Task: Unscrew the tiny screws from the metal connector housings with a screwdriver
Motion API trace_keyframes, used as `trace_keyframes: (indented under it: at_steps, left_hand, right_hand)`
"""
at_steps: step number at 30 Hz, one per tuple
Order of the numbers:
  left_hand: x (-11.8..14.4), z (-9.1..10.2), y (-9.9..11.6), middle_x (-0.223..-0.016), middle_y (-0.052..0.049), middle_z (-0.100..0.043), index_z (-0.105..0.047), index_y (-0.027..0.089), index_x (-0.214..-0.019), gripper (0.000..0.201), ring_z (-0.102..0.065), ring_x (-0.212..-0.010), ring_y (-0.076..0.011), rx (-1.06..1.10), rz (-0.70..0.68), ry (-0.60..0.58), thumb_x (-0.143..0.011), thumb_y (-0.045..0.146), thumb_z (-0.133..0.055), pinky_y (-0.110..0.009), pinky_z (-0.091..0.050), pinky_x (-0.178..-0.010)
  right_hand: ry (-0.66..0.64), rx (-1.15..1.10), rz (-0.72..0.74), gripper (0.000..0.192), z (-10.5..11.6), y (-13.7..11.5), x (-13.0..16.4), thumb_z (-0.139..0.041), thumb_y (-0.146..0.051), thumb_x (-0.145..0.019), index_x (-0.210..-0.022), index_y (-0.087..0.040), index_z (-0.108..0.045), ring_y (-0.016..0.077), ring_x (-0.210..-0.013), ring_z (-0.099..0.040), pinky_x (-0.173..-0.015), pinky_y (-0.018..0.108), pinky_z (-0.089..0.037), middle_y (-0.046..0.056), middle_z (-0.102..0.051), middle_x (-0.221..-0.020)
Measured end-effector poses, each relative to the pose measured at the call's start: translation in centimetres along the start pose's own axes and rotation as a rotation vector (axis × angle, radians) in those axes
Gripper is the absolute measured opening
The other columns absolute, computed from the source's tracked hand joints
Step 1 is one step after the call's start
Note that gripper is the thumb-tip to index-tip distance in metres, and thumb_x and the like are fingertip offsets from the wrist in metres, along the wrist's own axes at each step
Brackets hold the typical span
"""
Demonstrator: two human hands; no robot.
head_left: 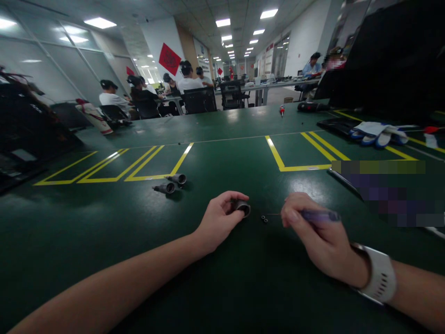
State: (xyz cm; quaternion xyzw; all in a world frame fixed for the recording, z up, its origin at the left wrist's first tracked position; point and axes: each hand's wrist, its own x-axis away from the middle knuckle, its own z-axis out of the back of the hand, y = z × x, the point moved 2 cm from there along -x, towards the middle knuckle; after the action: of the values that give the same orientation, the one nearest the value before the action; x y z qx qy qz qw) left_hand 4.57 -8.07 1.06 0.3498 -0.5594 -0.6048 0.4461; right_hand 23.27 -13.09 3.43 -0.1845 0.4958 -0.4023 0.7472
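My left hand (pixel 222 215) is closed round a dark metal cylindrical part (pixel 245 208), its round open end facing right and toward me. In my right hand (pixel 313 227) is a slim screwdriver (pixel 321 215) with a purplish handle, slightly blurred. Its thin shaft points left, toward two small dark rings (pixel 264 219) lying on the green table (pixel 215 292). The rings sit between my hands, just right of the metal part. Farther left lie two similar metal parts, a nearer one (pixel 165 188) and a farther one (pixel 178 178), both on their sides.
Yellow tape lines (pixel 153 177) mark the table. White and blue gloves (pixel 378 133) lie at the right on a dark object. A small red tool (pixel 282 110) is near the far edge. Several people sit at desks beyond, with black chairs (pixel 200 99).
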Motion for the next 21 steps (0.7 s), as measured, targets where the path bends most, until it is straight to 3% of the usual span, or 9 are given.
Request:
trace_keyframes:
  at_steps: [4,15,21]
  left_hand:
    - [0.0,0.1,0.1,-0.104,-0.005,-0.063,-0.057,0.017,-0.104,0.034,-0.061,-0.098,-0.0186,0.068,0.027,0.003,-0.071,0.007,-0.058,-0.038,-0.048,-0.09]
    - [0.0,0.2,0.0,-0.111,-0.006,-0.061,-0.056,0.017,-0.104,0.036,-0.06,-0.101,-0.0193,0.094,0.027,-0.004,-0.07,0.005,-0.056,-0.039,-0.049,-0.09]
    - [0.0,0.3,-0.1,-0.111,-0.006,-0.06,-0.056,0.018,-0.105,0.036,-0.059,-0.103,-0.02,0.101,0.022,-0.016,-0.071,0.004,-0.055,-0.04,-0.048,-0.091]
  right_hand:
    - [0.046,-0.043,-0.297,0.031,-0.1,1.4,-0.5,-0.043,-0.036,-0.089,-0.064,-0.02,-0.052,0.014,-0.055,-0.05,-0.053,0.027,-0.039,-0.001,-0.051,-0.056]
    - [-0.05,0.018,-0.282,0.033,-0.4,1.2,-0.5,-0.042,-0.038,-0.09,-0.064,-0.02,-0.051,0.0142,-0.057,-0.051,-0.057,0.029,-0.038,-0.001,-0.052,-0.059]
    - [0.004,0.008,-0.403,0.033,-0.1,2.1,-0.9,-0.043,-0.039,-0.088,-0.063,-0.02,-0.051,0.0143,-0.054,-0.051,-0.054,0.028,-0.039,-0.001,-0.052,-0.055]
